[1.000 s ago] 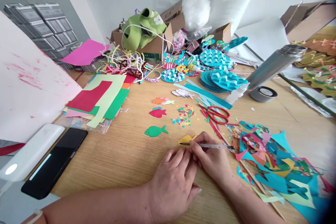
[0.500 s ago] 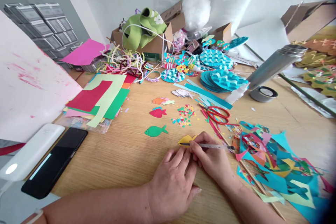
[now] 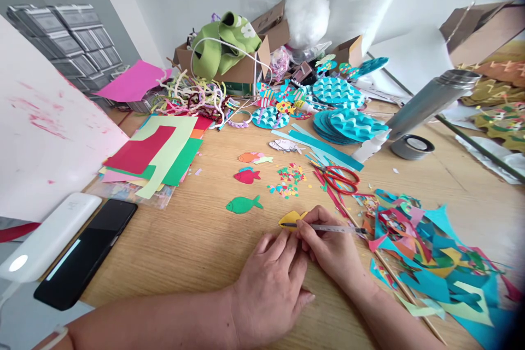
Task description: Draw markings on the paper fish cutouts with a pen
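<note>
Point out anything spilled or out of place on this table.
The paper scraps look untidy: strewn in a loose heap at the right, whereas the coloured sheets at the left are stacked.

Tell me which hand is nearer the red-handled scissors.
Right. The right hand, holding a pen, is below the scissors in view; the left hand is farther off, lower and to the left.

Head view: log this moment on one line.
left hand: palm down by yellow cutout | right hand: grip on pen, tip at yellow cutout | nearby: green paper fish, red-handled scissors
</note>
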`<state>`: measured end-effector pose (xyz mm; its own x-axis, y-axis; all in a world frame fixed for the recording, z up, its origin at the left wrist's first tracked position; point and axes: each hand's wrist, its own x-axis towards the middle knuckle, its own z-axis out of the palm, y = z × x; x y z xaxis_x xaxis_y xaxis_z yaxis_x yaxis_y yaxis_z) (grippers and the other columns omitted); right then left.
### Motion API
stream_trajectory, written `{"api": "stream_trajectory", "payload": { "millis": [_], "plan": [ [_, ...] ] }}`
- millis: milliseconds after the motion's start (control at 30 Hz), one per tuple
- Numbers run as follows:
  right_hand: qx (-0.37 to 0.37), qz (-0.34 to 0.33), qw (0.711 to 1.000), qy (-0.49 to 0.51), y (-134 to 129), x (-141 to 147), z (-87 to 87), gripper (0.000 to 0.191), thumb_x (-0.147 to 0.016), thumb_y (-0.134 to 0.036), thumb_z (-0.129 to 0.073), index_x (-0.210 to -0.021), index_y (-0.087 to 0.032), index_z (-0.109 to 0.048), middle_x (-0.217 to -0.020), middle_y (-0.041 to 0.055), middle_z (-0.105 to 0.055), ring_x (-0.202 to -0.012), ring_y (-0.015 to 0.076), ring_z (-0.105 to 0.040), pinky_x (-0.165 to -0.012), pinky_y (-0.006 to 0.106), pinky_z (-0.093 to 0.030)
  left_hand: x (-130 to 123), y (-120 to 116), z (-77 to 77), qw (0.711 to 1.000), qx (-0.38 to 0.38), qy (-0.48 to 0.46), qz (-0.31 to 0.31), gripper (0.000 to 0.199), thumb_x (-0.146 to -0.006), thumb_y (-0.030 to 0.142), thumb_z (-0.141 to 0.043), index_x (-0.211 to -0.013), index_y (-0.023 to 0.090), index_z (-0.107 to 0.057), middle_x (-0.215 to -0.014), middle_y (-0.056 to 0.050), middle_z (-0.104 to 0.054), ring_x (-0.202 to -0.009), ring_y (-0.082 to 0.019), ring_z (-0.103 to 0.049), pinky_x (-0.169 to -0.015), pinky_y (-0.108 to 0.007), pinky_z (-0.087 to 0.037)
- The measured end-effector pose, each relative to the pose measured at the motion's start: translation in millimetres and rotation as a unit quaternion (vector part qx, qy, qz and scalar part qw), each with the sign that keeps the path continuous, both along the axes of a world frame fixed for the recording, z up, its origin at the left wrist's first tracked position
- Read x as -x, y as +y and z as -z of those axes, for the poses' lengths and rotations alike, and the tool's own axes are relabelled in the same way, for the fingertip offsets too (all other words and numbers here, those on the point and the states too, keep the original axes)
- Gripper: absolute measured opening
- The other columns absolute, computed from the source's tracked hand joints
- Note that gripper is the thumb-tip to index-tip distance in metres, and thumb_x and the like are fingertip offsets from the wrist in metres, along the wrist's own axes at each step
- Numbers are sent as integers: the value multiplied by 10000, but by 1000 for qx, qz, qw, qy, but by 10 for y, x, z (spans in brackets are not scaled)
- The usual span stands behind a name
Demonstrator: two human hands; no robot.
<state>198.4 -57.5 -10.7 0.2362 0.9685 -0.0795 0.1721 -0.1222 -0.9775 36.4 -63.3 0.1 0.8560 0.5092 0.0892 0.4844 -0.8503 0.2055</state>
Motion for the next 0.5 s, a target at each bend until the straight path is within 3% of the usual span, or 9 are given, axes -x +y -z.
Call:
{"api": "stream_trajectory", "payload": {
  "millis": [500],
  "plan": [
    [-1,0,1000,4,-2,-9,17,354,-791,-512,-672,-669,-232,-494,-468,-39,-524,-358,102,-434,-328,209,-336,4,0,-12,1000,3,0,0,549,-990,489,-420,-1364,89,-457,-1453,-177,-439,-1367,-292,-354,-1095,-424,-288]
  ]
}}
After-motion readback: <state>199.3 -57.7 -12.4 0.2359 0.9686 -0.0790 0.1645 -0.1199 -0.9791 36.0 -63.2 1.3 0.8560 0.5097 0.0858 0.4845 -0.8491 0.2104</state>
